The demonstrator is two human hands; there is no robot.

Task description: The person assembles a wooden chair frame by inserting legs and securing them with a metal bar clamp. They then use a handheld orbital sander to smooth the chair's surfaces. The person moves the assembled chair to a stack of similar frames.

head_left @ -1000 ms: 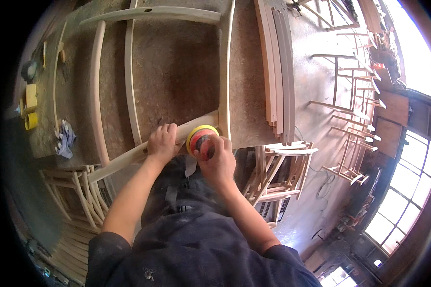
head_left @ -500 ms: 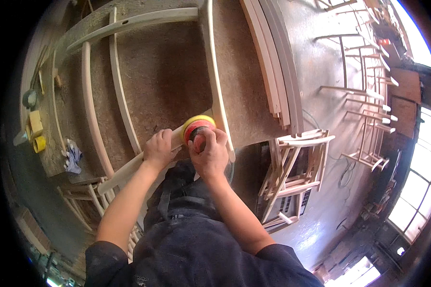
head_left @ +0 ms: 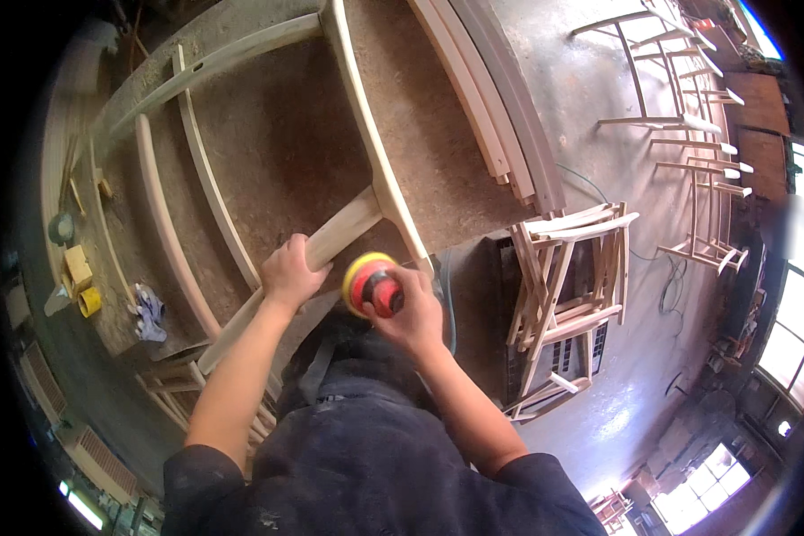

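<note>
A pale wooden frame lies on the brown work table, with a wide flat rail crossing its near end. My left hand is closed around this rail, left of its joint with a long curved post. In my right hand is a round red and black sander with a yellow pad. The sander is tilted, its pad facing up and left, and it appears to be off the wood on the near side of the rail. My fingers hide part of its grip.
Long planks lie along the table's right side. Folded-looking wooden frames stand stacked at the right, with more chair frames on the floor beyond. At the left are a yellow block, a yellow roll and a crumpled glove.
The sander has come away from the rail toward me, baring the joint with the post. My left hand still grips the rail. The whole view has shifted and turned slightly.
</note>
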